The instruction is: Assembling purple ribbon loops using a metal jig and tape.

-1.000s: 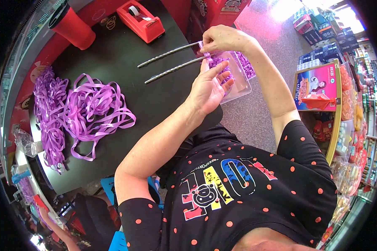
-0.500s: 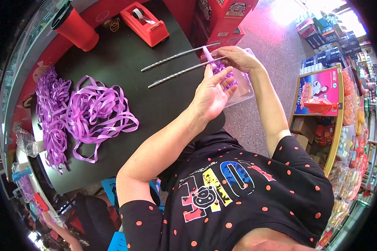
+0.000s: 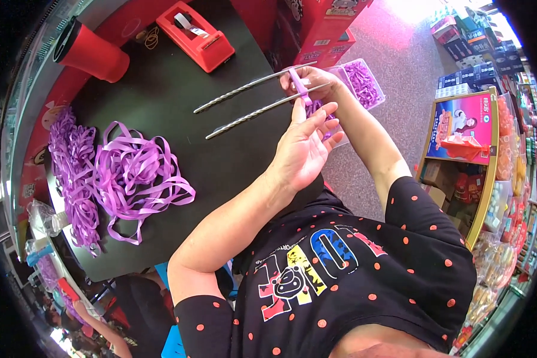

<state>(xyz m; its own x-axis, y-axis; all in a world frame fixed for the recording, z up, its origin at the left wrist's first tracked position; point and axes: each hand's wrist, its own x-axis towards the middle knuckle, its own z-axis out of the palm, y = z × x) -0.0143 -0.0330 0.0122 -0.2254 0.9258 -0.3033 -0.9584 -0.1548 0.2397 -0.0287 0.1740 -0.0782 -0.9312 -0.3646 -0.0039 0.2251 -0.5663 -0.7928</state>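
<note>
Purple ribbon strip (image 3: 299, 85), looped across two twisted metal rods (image 3: 253, 102), pinched by hands

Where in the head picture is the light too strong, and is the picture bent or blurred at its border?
Head view: the floor at the top is washed out by glare; the black table curves toward the dark round rim; both metal rods and the hands at the centre stay sharp.
</note>
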